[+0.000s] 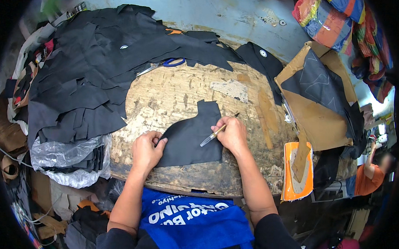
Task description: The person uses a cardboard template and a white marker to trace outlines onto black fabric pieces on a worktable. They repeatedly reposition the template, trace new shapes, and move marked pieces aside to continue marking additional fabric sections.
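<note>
A flat cut piece of black leather-like material (187,140) lies on the worn wooden board in front of me, its narrow tab pointing away. My left hand (147,152) is closed at its left edge, pinching it between thumb and curled fingers. Over the right side of the piece, my right hand (232,135) grips a slim pen (215,135), gold-coloured with a clear end slanting down to the left. Whether the pen touches the material I cannot tell. Beyond the piece, blue-handled scissors (173,62) rest beside the black pile, their blades partly showing.
Black sheets (91,58) are heaped across the left and back of the board (163,97). A pale template (231,90) lies behind the piece. On the right are brown card patterns (313,116) and an orange pad (305,192). Another person (369,180) is at far right.
</note>
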`<state>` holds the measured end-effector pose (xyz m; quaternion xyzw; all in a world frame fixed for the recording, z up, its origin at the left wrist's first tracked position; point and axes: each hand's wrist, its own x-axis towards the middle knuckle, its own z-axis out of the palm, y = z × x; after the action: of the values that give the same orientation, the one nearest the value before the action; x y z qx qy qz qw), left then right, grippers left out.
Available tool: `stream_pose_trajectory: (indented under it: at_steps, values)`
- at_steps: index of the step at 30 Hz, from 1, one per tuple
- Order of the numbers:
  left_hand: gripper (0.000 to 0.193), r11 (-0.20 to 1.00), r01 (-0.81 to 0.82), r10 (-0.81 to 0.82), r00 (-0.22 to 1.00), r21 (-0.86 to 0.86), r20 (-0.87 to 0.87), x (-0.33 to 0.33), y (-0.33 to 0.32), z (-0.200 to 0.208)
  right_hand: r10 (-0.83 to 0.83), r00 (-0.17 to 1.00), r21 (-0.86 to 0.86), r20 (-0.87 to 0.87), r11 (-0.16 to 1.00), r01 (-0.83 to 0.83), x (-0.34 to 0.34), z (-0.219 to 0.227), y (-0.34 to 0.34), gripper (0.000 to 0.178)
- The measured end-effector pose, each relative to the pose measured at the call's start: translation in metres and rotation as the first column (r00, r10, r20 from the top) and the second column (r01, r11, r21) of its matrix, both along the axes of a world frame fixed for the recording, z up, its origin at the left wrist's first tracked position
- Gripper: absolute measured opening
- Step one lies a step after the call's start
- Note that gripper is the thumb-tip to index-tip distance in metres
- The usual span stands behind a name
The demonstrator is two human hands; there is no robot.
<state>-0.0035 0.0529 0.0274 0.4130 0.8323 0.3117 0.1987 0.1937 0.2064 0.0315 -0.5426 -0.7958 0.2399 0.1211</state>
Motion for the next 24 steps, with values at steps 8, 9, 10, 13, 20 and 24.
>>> stream_pose_trajectory:
  at_steps: [8, 9, 10, 13, 20, 24]
  values:
    - [0.02, 0.962, -0.016, -0.081, 0.936, 0.272, 0.342, -0.016, -0.01, -0.006, 0.029, 0.999, 0.114, -0.036, 0.993, -0.025, -0.003, 0.002, -0.006, 0.048]
    - [0.024, 0.96, 0.006, -0.084, 0.959, 0.279, 0.272, -0.018, -0.01, -0.009, 0.025, 0.996, 0.091, -0.089, 0.996, -0.017, -0.008, 0.0, -0.009, 0.051]
    - [0.025, 0.956, 0.017, -0.096, 0.962, 0.294, 0.256, -0.019, -0.01, -0.011, 0.067, 0.984, 0.045, -0.167, 0.997, -0.06, -0.01, -0.002, -0.01, 0.041]
    - [0.024, 0.959, -0.009, -0.041, 0.984, 0.283, 0.171, -0.018, -0.01, -0.014, 0.097, 0.976, 0.055, -0.193, 0.995, -0.088, -0.013, -0.004, -0.01, 0.029]
    - [0.021, 0.906, 0.03, -0.005, 0.998, 0.422, -0.061, -0.039, 0.019, -0.011, -0.018, 0.922, 0.313, -0.387, 0.938, 0.149, -0.034, -0.003, 0.086, 0.018]
    - [0.022, 0.932, 0.044, 0.035, 0.977, 0.36, -0.21, -0.048, 0.036, -0.012, -0.138, 0.914, 0.324, -0.382, 0.906, 0.272, -0.061, -0.009, 0.163, 0.019]
